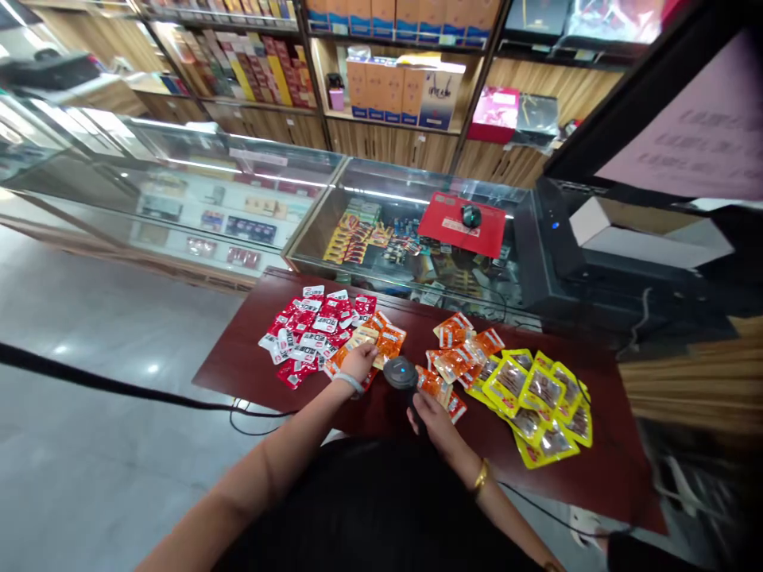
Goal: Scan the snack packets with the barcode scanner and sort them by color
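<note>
My right hand (430, 416) grips the handle of a black barcode scanner (401, 373) whose blue light points up. My left hand (358, 361) rests closed on an orange snack packet (386, 342) in a small orange pile. To its left lies a heap of red and white packets (310, 332). Right of the scanner lie more orange packets (456, 357), then a spread of yellow packets (536, 397). All of it sits on a dark red table (238, 361).
Behind the table runs a glass display counter (250, 202) with goods inside, a red mat with a black mouse (470, 215) on it, and a black monitor (632, 151) at right. Shelves of boxes (387, 87) line the back wall. A black cable (119, 387) crosses the floor.
</note>
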A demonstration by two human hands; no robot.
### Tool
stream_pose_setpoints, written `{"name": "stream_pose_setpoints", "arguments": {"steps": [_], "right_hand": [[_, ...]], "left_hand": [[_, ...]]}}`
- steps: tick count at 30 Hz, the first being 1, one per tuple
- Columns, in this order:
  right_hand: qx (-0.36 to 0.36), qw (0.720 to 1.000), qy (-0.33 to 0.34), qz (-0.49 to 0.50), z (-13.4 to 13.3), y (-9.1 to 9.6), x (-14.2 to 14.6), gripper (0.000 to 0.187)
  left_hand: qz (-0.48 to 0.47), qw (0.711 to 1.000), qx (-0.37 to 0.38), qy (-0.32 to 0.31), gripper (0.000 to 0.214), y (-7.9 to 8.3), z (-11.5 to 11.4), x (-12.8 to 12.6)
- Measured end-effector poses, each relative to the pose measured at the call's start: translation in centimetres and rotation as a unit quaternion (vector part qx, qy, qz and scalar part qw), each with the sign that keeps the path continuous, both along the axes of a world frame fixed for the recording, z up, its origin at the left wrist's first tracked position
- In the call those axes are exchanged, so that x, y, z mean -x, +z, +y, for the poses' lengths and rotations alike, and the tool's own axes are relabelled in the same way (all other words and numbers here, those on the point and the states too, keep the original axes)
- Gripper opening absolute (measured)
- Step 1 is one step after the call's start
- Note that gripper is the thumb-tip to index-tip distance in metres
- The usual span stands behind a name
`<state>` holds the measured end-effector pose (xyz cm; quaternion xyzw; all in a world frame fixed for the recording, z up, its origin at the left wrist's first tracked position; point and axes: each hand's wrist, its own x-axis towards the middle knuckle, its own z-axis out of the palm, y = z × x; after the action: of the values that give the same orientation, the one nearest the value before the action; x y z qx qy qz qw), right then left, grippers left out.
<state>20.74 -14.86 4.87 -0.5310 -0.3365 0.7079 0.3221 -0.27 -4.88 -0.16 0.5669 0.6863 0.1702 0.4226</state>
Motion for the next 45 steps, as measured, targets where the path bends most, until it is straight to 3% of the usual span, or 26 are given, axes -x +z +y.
{"name": "stream_pose_setpoints", "arguments": {"steps": [6,11,14,16,19,23,26,29,35,40,45], "right_hand": [[-0.01,0.998,0.054,0.0,-0.2,0.0,1.3,0.046],[-0.004,0.998,0.055,0.003,-0.6,0.6,1.2,0.045],[-0.008,0.999,0.04,0.001,-0.9,0.8,0.8,0.044],[-0.008,1.0,0.016,-0.002,-1.1,0.9,0.3,0.044],[0.007,0.999,-0.044,0.002,-1.5,0.7,-0.6,0.045],[0.034,0.991,-0.129,0.008,-1.9,0.4,-2.5,0.047],[0.029,0.981,-0.19,-0.01,-2.5,0.1,-4.3,0.044],[0.007,0.971,-0.239,-0.03,-3.0,-0.1,-6.1,0.042],[0.009,0.963,-0.268,-0.023,-3.6,-0.4,-7.2,0.043],[0.018,0.969,-0.244,-0.021,-3.6,-0.3,-6.6,0.046],[0.023,0.974,-0.224,-0.02,-3.6,-0.4,-6.2,0.044]], "left_hand": [[0.044,0.998,0.004,0.053,0.025,0.5,-1.1,2.2],[0.033,0.997,0.038,0.064,0.028,0.9,-1.2,4.6],[0.141,0.986,-0.006,0.094,0.031,1.8,-0.9,5.9],[0.24,0.96,-0.075,0.122,0.043,2.5,-0.6,5.8],[0.276,0.95,-0.131,0.066,0.051,3.0,0.2,3.4],[0.218,0.961,-0.109,-0.132,0.036,2.1,1.0,-3.1],[0.202,0.942,-0.069,-0.26,0.036,1.2,0.6,-7.8],[0.209,0.915,-0.062,-0.34,0.046,0.8,-0.4,-10.5],[0.226,0.903,-0.084,-0.355,0.065,0.4,-1.2,-11.5],[0.216,0.898,-0.077,-0.375,0.052,0.0,-0.5,-11.0],[0.146,0.955,0.015,-0.259,0.037,-1.1,-0.3,-8.7]]}}
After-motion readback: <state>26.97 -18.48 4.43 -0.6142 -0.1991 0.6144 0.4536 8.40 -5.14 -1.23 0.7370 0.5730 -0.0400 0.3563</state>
